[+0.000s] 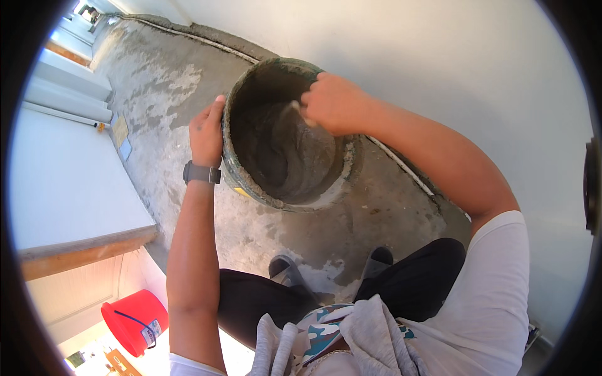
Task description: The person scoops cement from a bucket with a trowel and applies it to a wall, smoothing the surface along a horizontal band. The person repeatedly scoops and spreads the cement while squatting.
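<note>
A dark round bucket (233, 153) stands tilted on the floor, its mouth facing me. Wet grey mortar (282, 150) lies inside, and more is crusted along the rim. My left hand (207, 128), with a dark watch on the wrist, grips the bucket's left side, the thumb lying up along the rim. Over the mouth, my right hand (335, 103) is closed around a tool with a pale handle (296, 108). The tool's working end cannot be made out against the mortar.
Behind the bucket, a pale pipe (401, 164) runs along the base of the white wall (439, 56). My sandalled feet (285, 268) are just in front of the bucket. A red bucket (135, 319) stands at the lower left, near a wood-edged white ledge (88, 247).
</note>
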Available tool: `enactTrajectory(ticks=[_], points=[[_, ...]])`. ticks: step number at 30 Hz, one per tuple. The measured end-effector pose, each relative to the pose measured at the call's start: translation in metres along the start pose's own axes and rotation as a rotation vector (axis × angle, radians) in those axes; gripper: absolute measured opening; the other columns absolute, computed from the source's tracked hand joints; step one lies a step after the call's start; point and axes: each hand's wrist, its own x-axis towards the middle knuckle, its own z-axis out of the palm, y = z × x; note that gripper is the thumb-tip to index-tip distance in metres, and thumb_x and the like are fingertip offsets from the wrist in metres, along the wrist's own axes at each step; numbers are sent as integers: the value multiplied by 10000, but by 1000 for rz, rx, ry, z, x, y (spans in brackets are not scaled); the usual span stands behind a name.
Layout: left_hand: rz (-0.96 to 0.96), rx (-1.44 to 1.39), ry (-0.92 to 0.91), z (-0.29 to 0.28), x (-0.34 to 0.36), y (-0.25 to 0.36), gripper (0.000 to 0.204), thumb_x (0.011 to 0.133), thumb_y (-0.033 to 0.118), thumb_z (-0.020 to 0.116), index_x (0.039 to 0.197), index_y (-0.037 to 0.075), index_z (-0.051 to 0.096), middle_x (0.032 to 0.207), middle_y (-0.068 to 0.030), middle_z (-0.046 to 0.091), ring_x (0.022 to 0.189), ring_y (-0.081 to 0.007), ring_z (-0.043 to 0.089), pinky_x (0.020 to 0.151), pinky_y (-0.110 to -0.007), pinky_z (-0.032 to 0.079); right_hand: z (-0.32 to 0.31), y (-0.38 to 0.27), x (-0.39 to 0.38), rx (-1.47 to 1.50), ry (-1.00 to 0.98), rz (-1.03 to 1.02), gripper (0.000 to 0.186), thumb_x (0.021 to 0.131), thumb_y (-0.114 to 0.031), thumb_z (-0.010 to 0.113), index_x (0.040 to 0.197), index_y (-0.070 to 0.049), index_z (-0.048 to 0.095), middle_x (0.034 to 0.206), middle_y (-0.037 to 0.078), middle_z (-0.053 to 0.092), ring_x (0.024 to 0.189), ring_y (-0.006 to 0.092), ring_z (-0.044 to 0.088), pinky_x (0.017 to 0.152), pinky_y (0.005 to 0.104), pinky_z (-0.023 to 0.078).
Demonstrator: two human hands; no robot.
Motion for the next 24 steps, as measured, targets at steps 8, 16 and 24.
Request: enactTrajectory(ticks=[8,16,24], points=[[106,73,33,3,-1,0,473,987,390,604,1023,-67,721,871,-90,725,815,-140,606,799,-308,480,32,-31,25,386,-170,368,240,813,-286,696,844,-57,761,866,142,742,857,324,719,739,447,566],[31,46,74,9,-7,7,475,980,397,617,1016,-63,728,855,-87,724,796,-135,605,792,-300,480,46,-36,-2,908,-340,205,431,849,-437,715,840,-6,736,742,166,694,757,334,682,682,434,514],[84,65,69,15,-9,4,478,978,394,622,1035,-71,718,874,-108,730,813,-154,617,798,-312,484,41,-41,-36,1237,-487,395,438,877,-445,701,778,-18,709,646,37,633,595,172,580,568,349,459]])
